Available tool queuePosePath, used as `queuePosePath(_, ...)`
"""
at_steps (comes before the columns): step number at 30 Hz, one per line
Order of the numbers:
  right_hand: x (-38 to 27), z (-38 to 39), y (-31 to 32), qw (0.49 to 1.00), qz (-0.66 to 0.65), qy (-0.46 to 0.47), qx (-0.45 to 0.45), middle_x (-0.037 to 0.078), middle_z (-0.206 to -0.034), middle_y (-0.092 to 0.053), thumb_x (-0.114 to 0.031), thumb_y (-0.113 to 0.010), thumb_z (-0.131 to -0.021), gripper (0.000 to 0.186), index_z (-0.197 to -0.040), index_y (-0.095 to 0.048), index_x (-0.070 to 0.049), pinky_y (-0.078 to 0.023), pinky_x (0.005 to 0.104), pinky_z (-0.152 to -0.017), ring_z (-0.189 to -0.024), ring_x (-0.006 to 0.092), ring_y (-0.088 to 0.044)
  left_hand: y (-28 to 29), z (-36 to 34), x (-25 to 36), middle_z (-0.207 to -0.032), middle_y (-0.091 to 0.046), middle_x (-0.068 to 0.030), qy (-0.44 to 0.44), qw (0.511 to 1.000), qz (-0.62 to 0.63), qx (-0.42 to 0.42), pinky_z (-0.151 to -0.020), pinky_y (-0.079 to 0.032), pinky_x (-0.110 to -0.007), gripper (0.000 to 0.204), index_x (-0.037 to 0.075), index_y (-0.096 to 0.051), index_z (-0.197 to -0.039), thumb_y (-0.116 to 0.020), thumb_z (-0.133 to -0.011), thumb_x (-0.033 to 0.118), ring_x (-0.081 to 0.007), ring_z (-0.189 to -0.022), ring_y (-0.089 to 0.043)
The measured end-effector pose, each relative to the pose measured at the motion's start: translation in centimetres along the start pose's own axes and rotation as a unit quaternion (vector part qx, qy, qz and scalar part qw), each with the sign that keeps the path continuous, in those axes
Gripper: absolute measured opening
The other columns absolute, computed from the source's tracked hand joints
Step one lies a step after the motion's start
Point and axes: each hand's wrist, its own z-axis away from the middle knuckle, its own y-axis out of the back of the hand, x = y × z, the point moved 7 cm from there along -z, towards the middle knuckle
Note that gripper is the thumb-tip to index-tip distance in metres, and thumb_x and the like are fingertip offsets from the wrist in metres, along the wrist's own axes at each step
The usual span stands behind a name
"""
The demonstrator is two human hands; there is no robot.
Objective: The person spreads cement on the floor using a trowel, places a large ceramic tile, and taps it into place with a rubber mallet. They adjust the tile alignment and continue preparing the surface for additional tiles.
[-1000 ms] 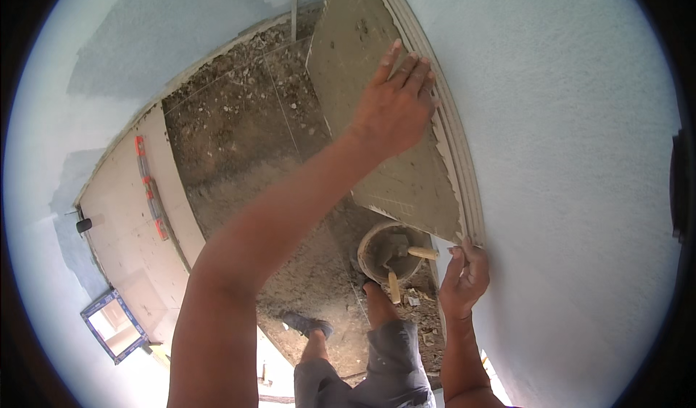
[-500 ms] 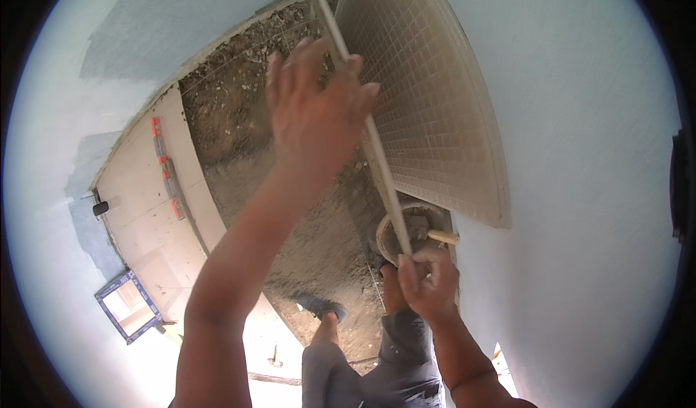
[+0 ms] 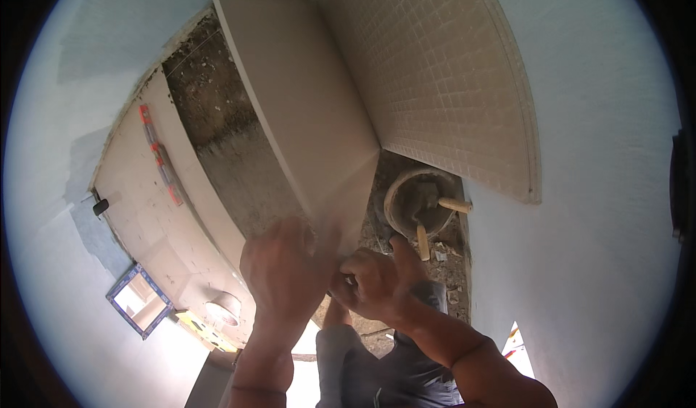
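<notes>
Curling close together, the left hand [image 3: 283, 267] and right hand [image 3: 373, 281] have a tile [image 3: 293, 89] just ahead; whether either grasps its near end cannot be told. A bucket [image 3: 391, 199] stands beyond the right hand.

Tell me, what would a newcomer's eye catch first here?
The large smooth tile slants through the upper middle, left hand and right hand at its near end. Right of it, a grid-patterned tile stands against the pale wall; below that, a bucket holds two wooden-handled trowels.
</notes>
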Motion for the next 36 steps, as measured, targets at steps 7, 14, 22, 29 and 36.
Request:
queuePosePath(7,0.9,1.0,-3.1,0.998,-0.056,-0.018,0.005,0.010,-0.070,-0.057,-0.006,-0.076,-0.078,0.033,-0.097,-0.049,-0.002,-0.048,0.0373,-0.048,-0.055,0.0266,-0.058,-0.4,0.1,-1.4,-0.054,-0.047,-0.0110,-0.002,0.995,0.045,0.091,-0.048,-0.036,-0.038,0.040,0.003,-0.043,-0.060,-0.069,-0.087,0.017,-0.0246,-0.046,-0.043)
queuePosePath(14,3.6,-3.2,-4.2,0.957,-0.204,-0.088,-0.187,0.006,-0.076,-0.054,-0.027,-0.074,-0.085,0.033,-0.103,-0.056,-0.006,-0.050,0.0367,-0.063,-0.067,0.0223,-0.060,1.1,-1.3,-4.6,-0.057,-0.046,-0.0034,0.100,0.982,0.090,0.132,-0.054,-0.036,-0.033,0.039,0.002,-0.046,-0.065,-0.065,-0.093,0.022,-0.0115,-0.056,-0.040)
queuePosePath(22,33.8,-3.2,-7.3,0.897,-0.010,-0.414,-0.158,0.014,-0.090,-0.068,-0.043,-0.060,-0.094,0.050,-0.119,-0.064,0.001,-0.052,0.0341,-0.073,-0.082,0.0200,-0.068,3.6,-3.9,-9.5,-0.061,-0.047,0.0038,0.132,0.965,0.142,0.177,-0.057,-0.035,-0.024,0.044,0.008,-0.044,-0.064,-0.065,-0.097,0.027,-0.0042,-0.060,-0.038)
queuePosePath(29,54.2,-2.8,-16.0,0.886,0.186,-0.379,-0.193,0.026,-0.110,-0.067,-0.043,-0.051,-0.098,0.059,-0.128,-0.055,0.008,-0.051,0.0453,-0.085,-0.100,0.0367,-0.066,5.5,-6.1,-11.5,-0.065,-0.062,-0.0044,0.188,0.947,0.139,0.222,-0.057,-0.044,-0.025,0.036,0.002,-0.065,-0.078,-0.067,-0.091,0.036,-0.0100,-0.058,-0.056)
queuePosePath(36,55.0,-5.5,-18.6,0.863,0.236,-0.420,-0.150,0.032,-0.108,-0.065,-0.059,-0.033,-0.100,0.079,-0.131,-0.050,0.012,-0.050,0.0498,-0.090,-0.104,0.0440,-0.064,5.5,-6.4,-12.9,-0.069,-0.063,-0.0087,-0.139,0.936,-0.260,0.192,-0.059,-0.049,-0.030,0.044,0.003,-0.066,-0.090,-0.064,-0.091,0.046,-0.0174,-0.067,-0.062)
